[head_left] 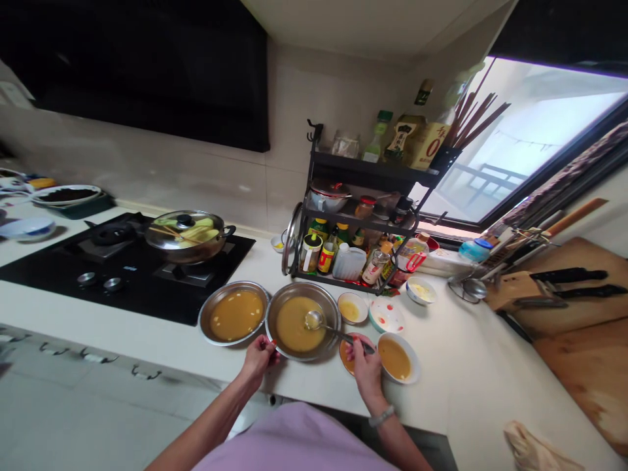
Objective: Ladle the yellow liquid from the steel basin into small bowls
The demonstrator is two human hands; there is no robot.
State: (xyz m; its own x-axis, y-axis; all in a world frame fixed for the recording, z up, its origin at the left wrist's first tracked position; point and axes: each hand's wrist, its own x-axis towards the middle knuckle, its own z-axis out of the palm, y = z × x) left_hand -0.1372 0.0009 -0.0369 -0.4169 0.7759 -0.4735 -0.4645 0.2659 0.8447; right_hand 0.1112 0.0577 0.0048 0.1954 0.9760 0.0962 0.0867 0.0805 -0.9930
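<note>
My left hand (260,358) pinches the near left rim of a metal bowl (332,314) of cloudy brownish-yellow liquid. In my right hand (366,367) is the dark handle of a ladle (314,319), whose round metal head rests at the liquid in this bowl. Directly left stands a second metal bowl (205,320), holding orange-brown liquid with small pale pieces afloat. A white bowl (415,371) of similar liquid sits right of my right hand. Partly hidden beneath that hand is an orange round dish (345,358).
A small bowl of yellow liquid (352,307) and a dotted white dish (387,316) stand behind my right hand. A lidded pan (184,235) sits on the black stove (142,297). Bottles fill a black rack (363,226). Knives stick out of a wooden block (513,288).
</note>
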